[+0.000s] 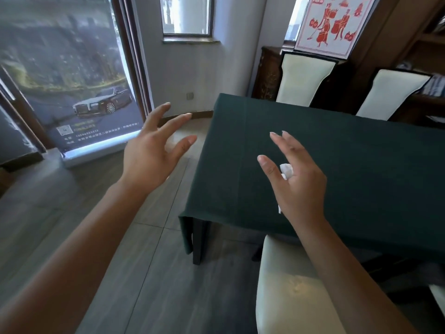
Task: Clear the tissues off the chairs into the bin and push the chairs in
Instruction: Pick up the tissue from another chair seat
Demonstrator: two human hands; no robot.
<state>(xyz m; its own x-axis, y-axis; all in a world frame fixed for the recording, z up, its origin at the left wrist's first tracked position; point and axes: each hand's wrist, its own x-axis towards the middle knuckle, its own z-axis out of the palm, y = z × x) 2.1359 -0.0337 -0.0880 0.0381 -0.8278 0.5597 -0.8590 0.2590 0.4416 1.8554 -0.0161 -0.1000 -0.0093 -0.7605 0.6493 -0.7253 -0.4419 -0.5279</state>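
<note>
Our hands are both raised in front of us: the left hand (149,150) has its fingers spread wide and bare of anything, over the floor beside the desk, while the right hand (298,182) has its longer fingers nearly straight yet keeps a small crumpled white tissue (286,171) tucked against the palm, apparently under a bent finger we cannot make out. Most of the tissue is hidden behind the hand; only a wrinkled tuft shows at the palm and a sliver by the wrist. Below the right forearm sits the near chair (289,292), its cream padded back smooth and slightly glossy, cut off by the lower edge so we cannot see its seat. The desk (337,145) is draped in a dark green cloth with pressed fold lines, one dark leg showing at its corner. Across it stand two more chairs (303,78) with cream backs in dark frames, their seats hidden behind the desk. The floor (144,261) is grey wood-grain tile. A roll-up banner (72,80) showing a car stands blurred at left.
</note>
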